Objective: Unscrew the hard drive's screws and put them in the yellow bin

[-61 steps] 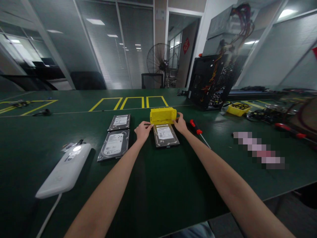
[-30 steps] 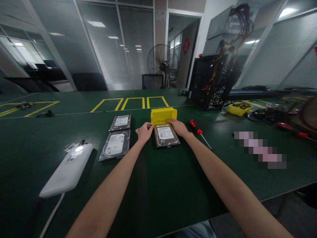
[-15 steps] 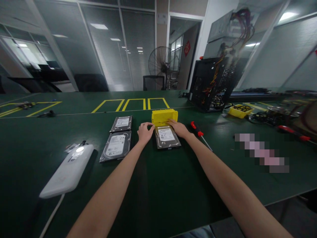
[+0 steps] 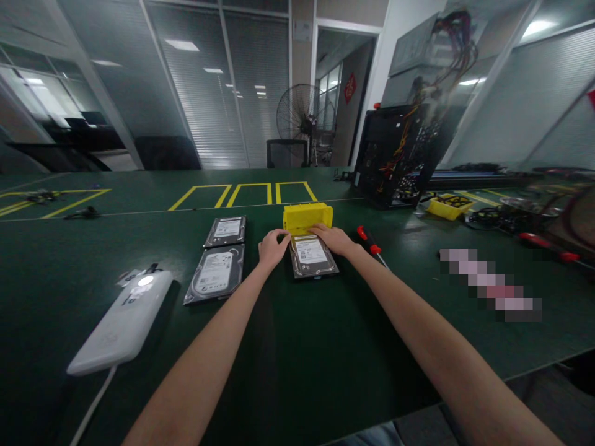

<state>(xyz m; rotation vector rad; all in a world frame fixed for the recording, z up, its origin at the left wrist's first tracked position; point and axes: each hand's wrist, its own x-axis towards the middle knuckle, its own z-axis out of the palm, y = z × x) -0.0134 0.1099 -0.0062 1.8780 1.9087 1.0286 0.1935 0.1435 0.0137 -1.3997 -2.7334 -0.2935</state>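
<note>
A hard drive (image 4: 312,255) lies label up in front of me, its far edge against a small yellow plastic bin (image 4: 304,217). My left hand (image 4: 273,248) has thumb and forefinger pinched together at the bin's near left corner, beside the drive's far left corner; anything between the tips is too small to make out. Over the bin's near side reaches my right hand (image 4: 333,240), fingers stretched out and touching the bin just above the drive. Two more hard drives, a farther one (image 4: 226,231) and a nearer one (image 4: 216,272), lie to the left.
A red-handled screwdriver (image 4: 369,240) lies right of my right hand, partly behind my forearm. At left is a white corded device (image 4: 125,322). An opened computer case (image 4: 388,158) stands at back right, near another yellow bin (image 4: 449,207) and cables. Yellow tape (image 4: 253,184) marks the green table.
My right fingers have shifted slightly left along the yellow bin. The left hand, the drives and the bin stay in place; the view has turned a little.
</note>
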